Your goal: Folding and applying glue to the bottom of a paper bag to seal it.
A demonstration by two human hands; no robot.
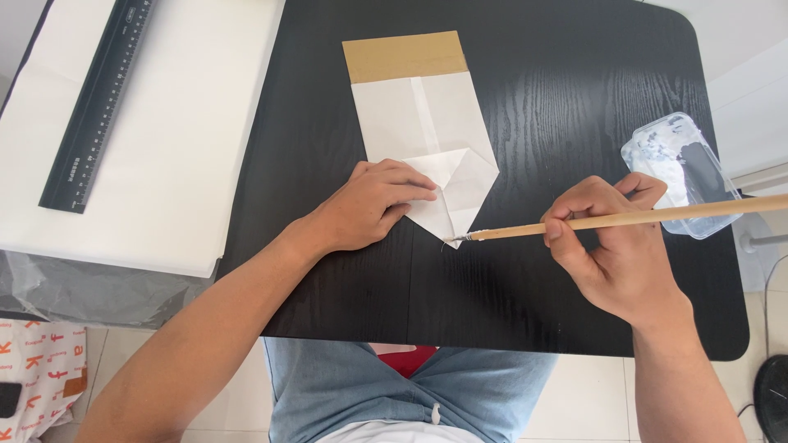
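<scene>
The left hand [373, 205] is laid flat on the paper [427, 143], fingers spread and together pressing the folded flap down, nothing gripped. The right hand [620, 246] is closed around a brush [624, 220], pinched between thumb and fingers, the long wooden handle running off the right edge. The bristle tip is brought just to the bottom point of the paper, touching or all but touching; which cannot be told.

The paper is seen mid-table [525, 279], white, folded to a point at the near end, with a brown strip [405, 56] at the far end. The step in hand is judged to be pasting along the folded point's edge. For the next stroke, a light, steady drag along that edge would be called for, with the flap kept pinned so it is not lifted by the bristles.

A clear tub [681, 168] with white stuff inside is set at the right, near the brush hand. A black ruler [98, 102] is laid on white sheets [164, 164] to the left.

Hard to make out: whether the bristles are loaded, and what the tub holds. The brush's end is cut off, and part of the fold is hidden under the left hand.
</scene>
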